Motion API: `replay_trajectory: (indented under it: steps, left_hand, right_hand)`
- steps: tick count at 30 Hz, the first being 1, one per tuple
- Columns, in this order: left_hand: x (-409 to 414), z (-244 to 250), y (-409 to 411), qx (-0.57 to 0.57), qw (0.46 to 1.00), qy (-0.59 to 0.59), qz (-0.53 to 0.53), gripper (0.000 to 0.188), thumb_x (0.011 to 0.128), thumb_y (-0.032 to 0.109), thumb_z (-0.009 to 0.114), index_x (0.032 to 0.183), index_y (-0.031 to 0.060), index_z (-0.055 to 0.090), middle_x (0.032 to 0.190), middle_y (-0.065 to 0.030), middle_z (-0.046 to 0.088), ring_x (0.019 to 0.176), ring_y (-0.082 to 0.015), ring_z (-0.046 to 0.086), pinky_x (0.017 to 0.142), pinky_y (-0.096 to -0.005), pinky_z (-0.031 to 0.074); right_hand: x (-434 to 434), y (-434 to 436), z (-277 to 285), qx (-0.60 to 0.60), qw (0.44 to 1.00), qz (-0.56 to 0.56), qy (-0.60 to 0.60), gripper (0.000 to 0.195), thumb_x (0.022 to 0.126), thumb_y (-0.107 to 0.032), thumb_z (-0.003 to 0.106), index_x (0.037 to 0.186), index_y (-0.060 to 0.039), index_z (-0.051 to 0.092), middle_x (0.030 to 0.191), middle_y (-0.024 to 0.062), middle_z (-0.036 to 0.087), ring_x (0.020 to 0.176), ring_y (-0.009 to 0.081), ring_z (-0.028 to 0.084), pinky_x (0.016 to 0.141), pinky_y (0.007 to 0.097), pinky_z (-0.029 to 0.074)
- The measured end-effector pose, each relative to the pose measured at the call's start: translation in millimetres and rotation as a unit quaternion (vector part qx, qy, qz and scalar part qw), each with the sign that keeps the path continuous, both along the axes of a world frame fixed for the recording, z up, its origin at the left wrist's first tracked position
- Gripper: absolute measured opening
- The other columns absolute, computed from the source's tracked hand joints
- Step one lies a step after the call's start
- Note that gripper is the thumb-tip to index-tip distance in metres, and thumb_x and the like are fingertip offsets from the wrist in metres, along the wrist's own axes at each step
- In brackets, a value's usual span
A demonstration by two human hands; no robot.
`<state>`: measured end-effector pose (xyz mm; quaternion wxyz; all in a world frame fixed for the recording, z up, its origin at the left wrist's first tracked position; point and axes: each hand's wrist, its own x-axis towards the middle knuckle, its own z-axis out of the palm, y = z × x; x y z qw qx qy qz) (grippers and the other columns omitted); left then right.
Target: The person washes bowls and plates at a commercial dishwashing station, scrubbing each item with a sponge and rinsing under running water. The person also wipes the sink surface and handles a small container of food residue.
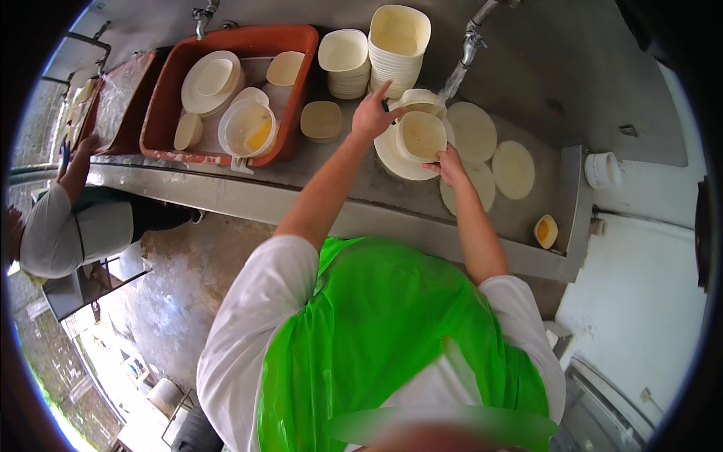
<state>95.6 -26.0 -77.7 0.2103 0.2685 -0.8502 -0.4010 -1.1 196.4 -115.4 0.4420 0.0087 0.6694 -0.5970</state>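
Observation:
My right hand grips the near rim of a cream-coloured bowl, which is tilted so its inside shows. Fingers spread, my left hand is up at the bowl's left, with something dark at its palm; whether it touches the bowls I cannot tell. Behind the held bowl is another pale bowl, and under both lies a large white plate. Water runs from a metal tap just behind them. A tall stack of square bowls and a shorter stack stand at the back.
Round plates lie in the steel sink, whose front edge is raised. An orange-red tub holds plates, bowls and a container with something yellow. One bowl sits beside it, a small one far right. A co-worker stands at left.

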Motion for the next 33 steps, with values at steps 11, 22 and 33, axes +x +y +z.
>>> replay_trajectory:
  steps: [11,22,33]
  left_hand:
    - [-64,-17,-20,-0.022,0.963,-0.191,-0.187,0.040,0.077,0.032,0.065,0.115,0.0191,0.067,0.105,-0.0120,0.069,0.100,-0.0304,0.065,0.085,-0.0429,0.052]
    - [-64,-56,-27,0.322,0.891,-0.267,-0.177,0.041,0.082,0.038,0.066,0.093,-0.0011,0.069,0.061,-0.0077,0.061,0.050,-0.0167,0.058,0.048,-0.0317,0.048]
    - [102,-51,13,0.455,0.879,-0.137,0.022,0.033,0.087,0.023,0.061,0.110,0.0007,0.063,0.074,-0.0066,0.063,0.060,-0.0126,0.061,0.053,-0.0277,0.045]
  right_hand:
    - [28,42,12,0.004,0.996,-0.083,0.025,0.052,0.083,0.005,0.038,0.135,-0.0018,0.040,0.123,0.0161,0.053,0.095,0.0296,0.065,0.071,0.0403,0.060]
    - [-2,-1,66,0.061,0.988,-0.039,0.134,0.051,0.086,0.007,0.040,0.135,-0.0041,0.043,0.123,0.0135,0.054,0.102,0.0228,0.062,0.066,0.0342,0.058]
    - [7,-52,67,0.359,0.730,0.183,0.552,0.103,0.067,-0.047,0.078,0.149,-0.0186,0.023,0.140,0.0308,0.027,0.127,0.0477,0.035,0.102,0.0584,0.033]
